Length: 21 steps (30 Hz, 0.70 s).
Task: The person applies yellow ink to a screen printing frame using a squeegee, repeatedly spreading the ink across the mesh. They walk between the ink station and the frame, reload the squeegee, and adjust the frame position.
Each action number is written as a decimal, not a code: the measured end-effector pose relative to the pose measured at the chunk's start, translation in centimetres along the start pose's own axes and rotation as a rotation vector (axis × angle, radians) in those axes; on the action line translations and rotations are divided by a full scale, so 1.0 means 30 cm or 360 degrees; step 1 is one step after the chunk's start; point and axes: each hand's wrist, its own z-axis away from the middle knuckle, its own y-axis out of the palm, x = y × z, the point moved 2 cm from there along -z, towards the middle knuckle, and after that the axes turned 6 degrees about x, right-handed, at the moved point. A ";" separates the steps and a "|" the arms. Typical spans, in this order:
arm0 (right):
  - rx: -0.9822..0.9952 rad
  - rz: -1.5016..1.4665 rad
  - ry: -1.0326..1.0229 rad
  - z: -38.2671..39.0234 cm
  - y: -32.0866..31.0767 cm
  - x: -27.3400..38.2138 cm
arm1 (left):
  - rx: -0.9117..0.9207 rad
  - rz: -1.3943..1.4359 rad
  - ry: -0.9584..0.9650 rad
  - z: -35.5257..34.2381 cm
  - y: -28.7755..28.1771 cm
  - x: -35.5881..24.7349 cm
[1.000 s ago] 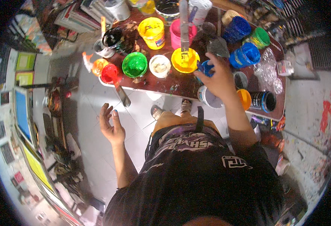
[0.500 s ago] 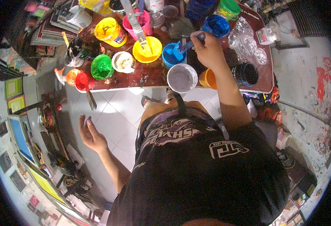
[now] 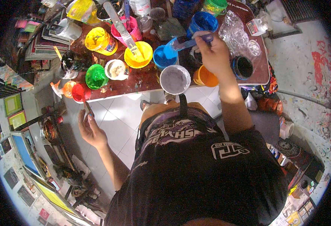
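Observation:
My right hand (image 3: 213,56) grips the dark purple-blue handle of a spatula (image 3: 178,45). Its blade is coated in bright blue paint and sits over the rim of a small tub of blue paint (image 3: 164,59). Below that tub, at the table's near edge, stands a tub of pale grey-lilac paint (image 3: 175,79). My left hand (image 3: 92,130) is held in the air off the table, palm up with fingers apart. It is close to the handle of a tool standing in a red paint cup (image 3: 79,92); whether they touch I cannot tell.
The dark red table (image 3: 142,81) holds tubs of yellow paint (image 3: 138,55), green paint (image 3: 97,76), white paint (image 3: 116,70) and orange paint (image 3: 207,76). A black tub (image 3: 242,67) and crumpled clear plastic (image 3: 233,34) lie at the right. Framed screens (image 3: 24,150) lean at the left.
My right hand has raised the spatula from inside the blue tub, its blade now lifted and showing more blue paint. The view has shifted slightly; my left hand stays open.

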 end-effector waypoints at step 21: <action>0.0056 0.0345 -0.0246 0.012 0.157 -0.074 | -0.0050 -0.0106 0.0084 -0.001 -0.070 0.007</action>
